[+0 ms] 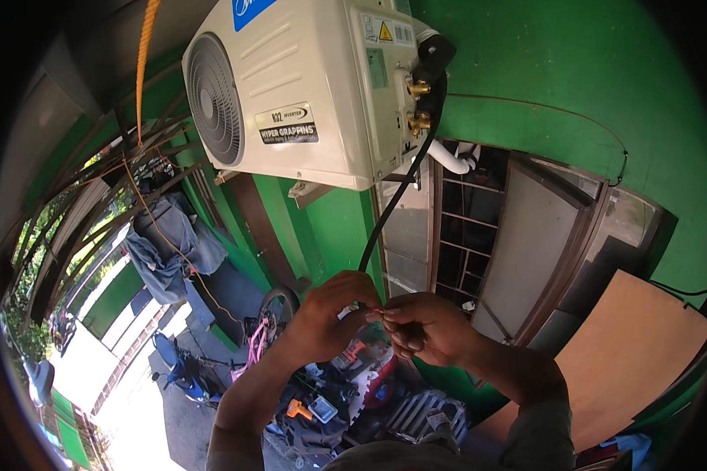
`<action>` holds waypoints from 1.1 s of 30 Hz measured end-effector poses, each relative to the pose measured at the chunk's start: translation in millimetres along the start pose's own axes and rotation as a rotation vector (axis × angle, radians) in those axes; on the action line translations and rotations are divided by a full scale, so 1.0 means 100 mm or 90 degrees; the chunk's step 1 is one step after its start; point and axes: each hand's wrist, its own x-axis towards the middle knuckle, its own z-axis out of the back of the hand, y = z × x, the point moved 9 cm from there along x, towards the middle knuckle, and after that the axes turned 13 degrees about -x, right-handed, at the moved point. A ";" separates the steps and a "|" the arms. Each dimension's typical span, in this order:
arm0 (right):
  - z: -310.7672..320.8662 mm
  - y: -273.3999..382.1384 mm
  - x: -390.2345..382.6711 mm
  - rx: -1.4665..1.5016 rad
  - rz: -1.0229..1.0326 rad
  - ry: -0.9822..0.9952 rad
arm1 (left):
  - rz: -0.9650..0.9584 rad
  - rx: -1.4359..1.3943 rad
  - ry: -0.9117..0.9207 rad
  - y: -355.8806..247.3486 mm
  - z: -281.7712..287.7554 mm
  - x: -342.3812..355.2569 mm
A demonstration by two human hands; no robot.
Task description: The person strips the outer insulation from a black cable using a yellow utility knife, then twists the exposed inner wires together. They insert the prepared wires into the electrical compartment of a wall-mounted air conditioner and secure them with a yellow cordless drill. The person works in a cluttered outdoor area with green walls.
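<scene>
A black cable [398, 200] runs down from the side of a cream outdoor air-conditioner unit [306, 86] to my left hand [330, 310]. My left hand is closed at the cable's lower end, its thumb and forefinger pinched. Facing it, my right hand [430, 323] is closed too, fingertips meeting those of the left. Between the fingertips shows a tiny red wire [380, 310]; the rest of it is hidden by my fingers. Above, brass valves [419, 122] stick out of the unit's side beside black pipe insulation [435, 56].
A barred window [471, 212] with an open frosted pane [530, 243] is at the right, above a leaning tan board [636, 353]. Below lie a dark bag with an orange-handled tool [297, 409] and a striped grey item [424, 416]. A pink bicycle [257, 337] stands left.
</scene>
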 end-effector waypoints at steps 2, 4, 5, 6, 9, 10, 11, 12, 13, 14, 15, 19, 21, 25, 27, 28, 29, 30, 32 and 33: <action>-0.14 -0.29 -0.10 0.154 -0.181 0.048 | -0.006 0.029 -0.001 -0.01 -0.05 0.01; 0.11 0.22 -0.16 -0.320 0.218 -0.175 | 0.045 -0.006 -0.015 0.09 -0.09 0.02; 0.05 0.38 -0.26 -0.577 0.353 -0.245 | 0.071 -0.025 -0.022 0.14 -0.11 0.02; 0.03 0.36 -0.26 -0.626 0.369 -0.238 | 0.074 -0.031 -0.016 0.17 -0.13 0.03; 0.03 0.33 -0.32 -0.682 0.415 -0.234 | 0.131 -0.053 -0.020 0.32 -0.12 0.03; 0.06 0.30 -0.32 -0.648 0.396 -0.235 | 0.147 -0.052 -0.025 0.37 -0.13 0.01; 0.16 0.04 -0.21 -0.301 0.218 -0.144 | 0.139 -0.051 -0.023 0.37 -0.15 0.00; 0.05 -0.29 -0.18 0.044 0.017 -0.039 | 0.132 -0.051 -0.022 0.39 -0.17 -0.01; -0.24 -0.59 -0.28 0.368 -0.216 0.080 | 0.120 -0.046 -0.019 0.38 -0.20 -0.02; -0.21 -0.57 -0.28 0.354 -0.167 0.054 | 0.116 -0.030 -0.021 0.40 -0.23 -0.03; -0.20 -0.59 -0.29 0.322 -0.152 0.035 | 0.120 -0.040 -0.029 0.42 -0.25 -0.04; 0.17 -0.34 -0.30 -0.122 0.093 -0.166 | 0.124 -0.056 -0.056 0.49 -0.31 -0.03; 0.25 -0.31 -0.28 -0.127 0.127 -0.191 | 0.116 -0.062 -0.068 0.53 -0.35 -0.02; -0.04 -0.82 -0.34 0.372 -0.218 -0.047 | 0.082 -0.137 -0.141 0.60 -0.43 -0.02; -0.15 -0.81 -0.39 0.505 -0.220 0.022 | 0.086 -0.128 -0.160 0.66 -0.44 -0.03; -0.19 -0.81 -0.41 0.567 -0.233 0.058 | 0.096 -0.108 -0.150 0.67 -0.45 -0.04; -0.22 -0.80 -0.40 0.635 -0.247 0.096 | 0.091 -0.095 -0.139 0.66 -0.46 -0.05; 0.16 -0.73 -0.33 0.238 -0.094 -0.057 | 0.096 -0.089 -0.127 0.66 -0.46 -0.05; 0.53 -0.32 -0.34 -0.231 0.131 -0.249 | 0.115 -0.089 -0.128 0.64 -0.43 -0.07; 0.61 -0.20 -0.35 -0.308 0.167 -0.298 | 0.125 -0.097 -0.130 0.63 -0.41 -0.08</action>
